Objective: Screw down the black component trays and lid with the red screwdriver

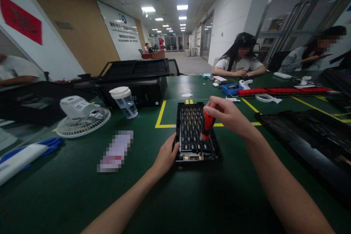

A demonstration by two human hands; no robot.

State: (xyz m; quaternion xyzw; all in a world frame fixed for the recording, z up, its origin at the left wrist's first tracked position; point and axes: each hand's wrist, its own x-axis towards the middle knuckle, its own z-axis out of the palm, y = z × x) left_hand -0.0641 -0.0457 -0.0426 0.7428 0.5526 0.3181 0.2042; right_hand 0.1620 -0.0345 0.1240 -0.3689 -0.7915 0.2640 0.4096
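Observation:
A black rectangular casing (pixel 192 131) lies flat on the green table in front of me, with rows of rounded cells inside and a narrow board at its near end. My left hand (pixel 165 153) grips its left edge, the thumb on the rim. In my right hand (pixel 223 113) is a red and black screwdriver (pixel 207 124), held near the top of its handle and pointing down into the casing. The tip sits near the casing's near right corner; what it touches is too small to make out.
Left stand a lidded plastic cup (pixel 124 102), a white fan (pixel 83 117) and a blurred pale flat object (pixel 116 151). Blue-and-white gloves (pixel 30 155) lie far left. A long black panel (pixel 304 142) is at right. Beyond are a blue tray (pixel 231 89) and a seated person (pixel 238 58).

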